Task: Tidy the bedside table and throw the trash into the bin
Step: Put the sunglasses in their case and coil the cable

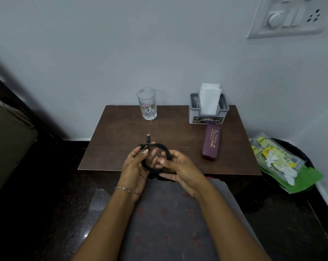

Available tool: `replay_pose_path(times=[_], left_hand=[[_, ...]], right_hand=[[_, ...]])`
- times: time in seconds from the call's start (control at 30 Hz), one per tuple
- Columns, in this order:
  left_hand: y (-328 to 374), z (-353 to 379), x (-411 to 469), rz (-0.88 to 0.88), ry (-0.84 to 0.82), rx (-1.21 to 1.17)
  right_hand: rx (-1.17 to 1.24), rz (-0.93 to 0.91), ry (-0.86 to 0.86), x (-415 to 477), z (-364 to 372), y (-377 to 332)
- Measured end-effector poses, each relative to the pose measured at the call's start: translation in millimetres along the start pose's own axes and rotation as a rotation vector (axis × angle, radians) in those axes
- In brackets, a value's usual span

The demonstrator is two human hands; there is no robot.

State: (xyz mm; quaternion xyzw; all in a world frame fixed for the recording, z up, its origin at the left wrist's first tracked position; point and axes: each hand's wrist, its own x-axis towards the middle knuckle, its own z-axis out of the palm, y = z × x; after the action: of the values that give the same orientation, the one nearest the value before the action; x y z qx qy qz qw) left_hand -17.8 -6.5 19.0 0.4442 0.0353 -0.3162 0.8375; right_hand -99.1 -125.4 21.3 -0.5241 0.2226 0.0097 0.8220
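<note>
A black cable (159, 147) wound into a loop hangs over the front edge of the brown bedside table (121, 129). My left hand (136, 164) grips the loop's left side between thumb and fingers, and one plug end sticks up above it. My right hand (180, 168) holds the loop's right and lower side with curled fingers. A clear drinking glass (146, 103) stands at the table's back. A purple spectacle case (211, 141) lies at the right. To the right of the table, on the floor, a dark bin (302, 157) holds yellow-green wrappers and crumpled tissue.
A grey tissue holder (208, 117) with white tissues stands at the back right of the table, against the wall. A switchboard (289, 16) is on the wall at the upper right. A bed edge (8, 140) lies at the left. My lap is below the table's front edge.
</note>
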Motion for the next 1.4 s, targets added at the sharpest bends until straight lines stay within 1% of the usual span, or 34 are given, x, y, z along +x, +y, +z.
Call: replay_pose_path(times=[0.07,0.23,0.33,0.4,0.5,0.53,0.63,0.77,0.83,0.93,1.07,1.2,1.4], left_hand=[[-0.7,0.3,1.3,0.016,0.014,0.061],[-2.9,0.9,1.4,0.013,0.002,0.214],[-3.1,0.7,1.0,0.012,-0.015,0.228],[-4.0,-0.3,1.6,0.032,-0.01,0.239],[-7.3,0.0,2.1,0.085,-0.025,0.312],[-8.3,0.7,2.0,0.11,-0.039,0.361],[-11.4,2.4,0.6,0.176,-0.075,0.501],[-14.3,1.6,2.1,0.236,-0.058,0.62],[-14.2,4.4,1.3,0.193,-0.059,0.58],[-10.8,8.5,1.8,0.087,-0.042,0.36],[-4.1,2.8,7.5,0.074,0.055,0.09],[-3.8,0.3,10.3,0.054,0.127,0.095],[-7.0,2.5,12.7,0.018,0.085,0.264]], right_hand=[[-0.019,-0.016,0.008,-2.3,-1.0,-1.7],[0.03,-0.082,0.126,-1.5,-3.2,-3.5],[0.015,-0.089,0.153,-0.6,-3.9,-1.1],[-0.066,-0.12,0.187,-0.1,-2.9,1.2],[-0.349,-0.225,0.371,5.9,-5.8,4.7],[-0.354,-0.242,0.395,7.4,-7.3,5.5],[-0.089,-0.171,0.325,9.4,-7.0,4.2],[0.175,-0.061,0.273,13.8,-6.9,2.2],[0.216,-0.089,0.262,13.3,-6.1,2.7],[0.212,-0.134,0.259,14.4,-4.5,6.3],[0.163,-0.133,0.288,20.7,-3.7,10.2],[0.142,-0.11,0.293,21.6,-3.1,10.0],[0.024,-0.075,0.226,21.4,-7.0,9.9]])
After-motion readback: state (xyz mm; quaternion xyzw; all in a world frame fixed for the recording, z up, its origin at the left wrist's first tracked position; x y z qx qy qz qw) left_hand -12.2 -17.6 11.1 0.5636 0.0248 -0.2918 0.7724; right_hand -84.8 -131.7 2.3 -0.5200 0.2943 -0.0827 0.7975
